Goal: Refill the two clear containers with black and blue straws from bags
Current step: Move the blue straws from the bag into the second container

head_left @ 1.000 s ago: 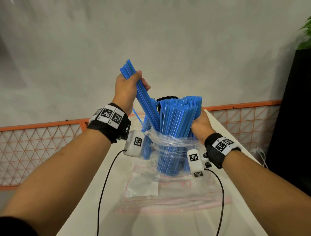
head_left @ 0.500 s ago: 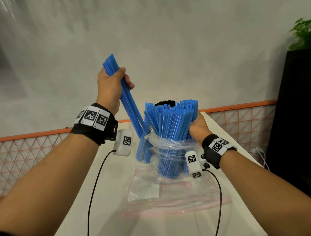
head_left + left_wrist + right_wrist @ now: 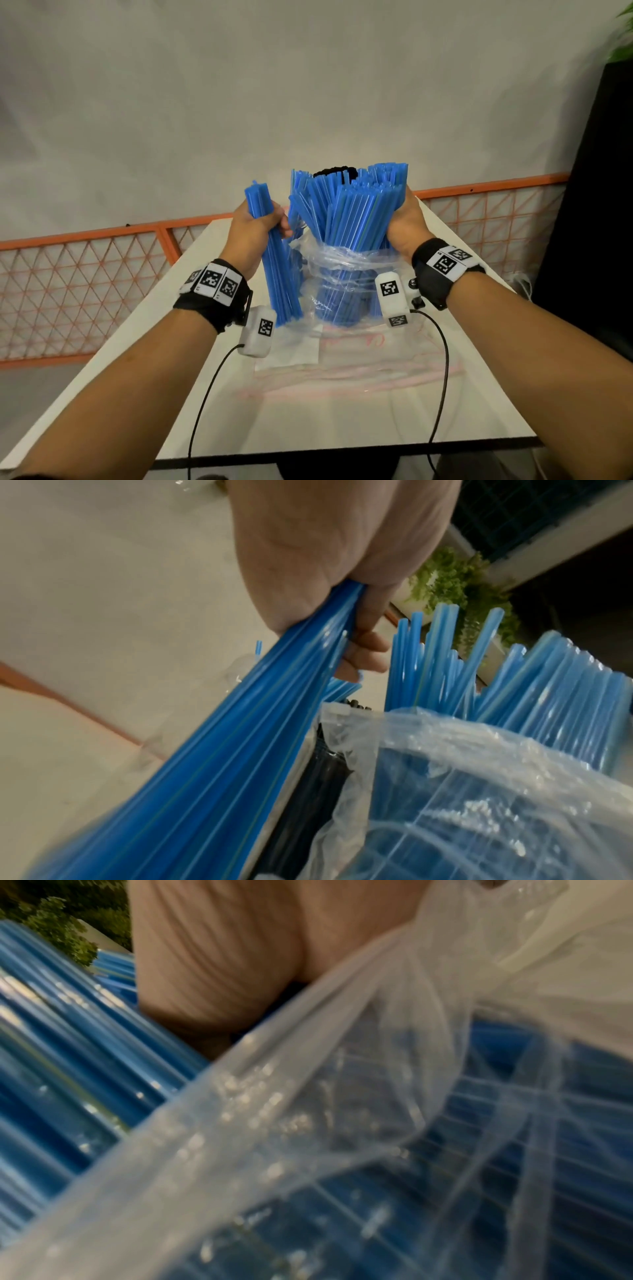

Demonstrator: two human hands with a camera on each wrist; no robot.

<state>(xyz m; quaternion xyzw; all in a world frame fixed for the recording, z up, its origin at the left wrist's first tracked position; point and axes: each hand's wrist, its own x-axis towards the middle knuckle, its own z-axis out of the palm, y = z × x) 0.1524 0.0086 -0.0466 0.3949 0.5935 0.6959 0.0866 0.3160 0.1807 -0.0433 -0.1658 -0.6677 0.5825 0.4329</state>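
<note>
The left hand (image 3: 255, 228) grips an upright bundle (image 3: 277, 274) of blue straws, just left of the bag (image 3: 346, 267) of straws that the right hand (image 3: 406, 222) clasps; the container (image 3: 298, 270) stands between, nearest the left.

Bagged straws (image 3: 356, 219) crowd the table's (image 3: 342, 411) middle; near end stands open.

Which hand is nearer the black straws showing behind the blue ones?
Right, narrowly. The right hand grips the bagged blue bundle just below-right of the black straws; the left hand sits lower-left, gripping a separate blue bunch.
</note>
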